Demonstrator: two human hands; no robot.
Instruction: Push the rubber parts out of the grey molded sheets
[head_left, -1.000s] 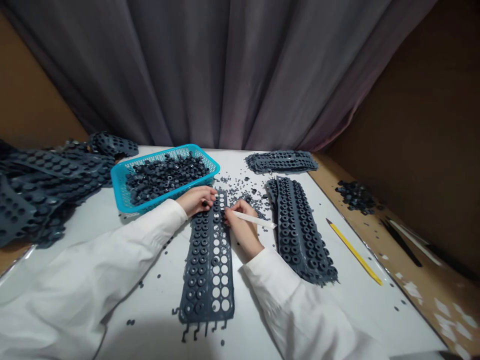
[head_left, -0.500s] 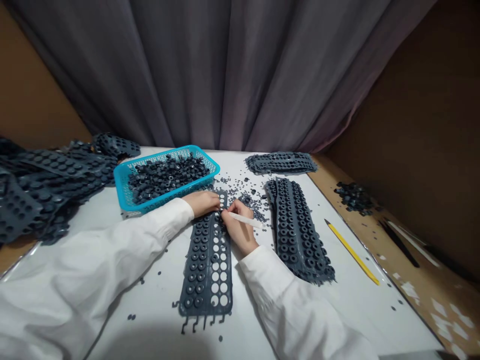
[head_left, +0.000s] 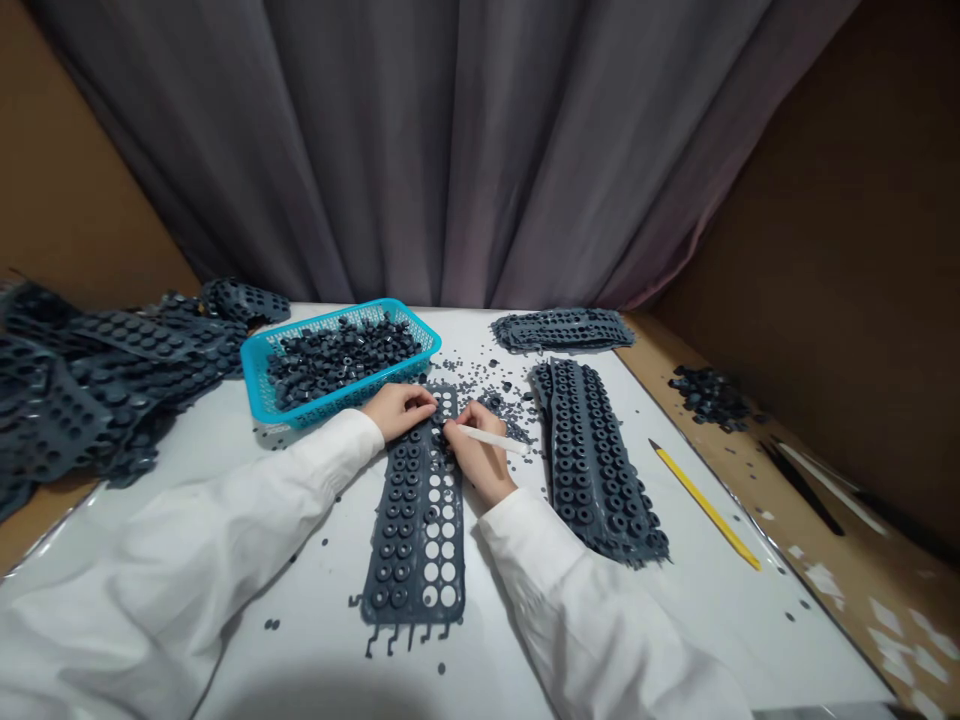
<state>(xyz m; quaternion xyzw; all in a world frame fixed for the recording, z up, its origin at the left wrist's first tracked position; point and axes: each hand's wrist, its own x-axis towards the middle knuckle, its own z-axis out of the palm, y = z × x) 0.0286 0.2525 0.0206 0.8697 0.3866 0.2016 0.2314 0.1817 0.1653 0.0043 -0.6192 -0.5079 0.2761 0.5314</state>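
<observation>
A dark grey moulded rubber sheet (head_left: 414, 560) lies lengthwise before me. Its left rows carry round ringed pieces, while the right rows are mostly open holes with a few pieces among them. My left hand (head_left: 399, 410) rests at the sheet's far left, fingers curled together at its surface; what they pinch, if anything, is too small to see. At the sheet's right edge my right hand (head_left: 481, 455) is closed around a slim white pen-like stick (head_left: 499, 438). The stick's blunt end points right, and its working tip is hidden by the fingers.
A blue basket (head_left: 259, 385) of small dark rubber pieces stands beyond my left hand. Moulded sheets are heaped left (head_left: 97, 370), stacked right (head_left: 592, 455) and at the back (head_left: 562, 328). A yellow pencil (head_left: 705, 505) and loose dark pieces (head_left: 709, 395) lie farther right. Tiny discs litter the table.
My left hand has drawn slightly back from the holes, its thumb and fingers now showing more. The right hand keeps the white stick in nearly the same spot. The view has shifted slightly.
</observation>
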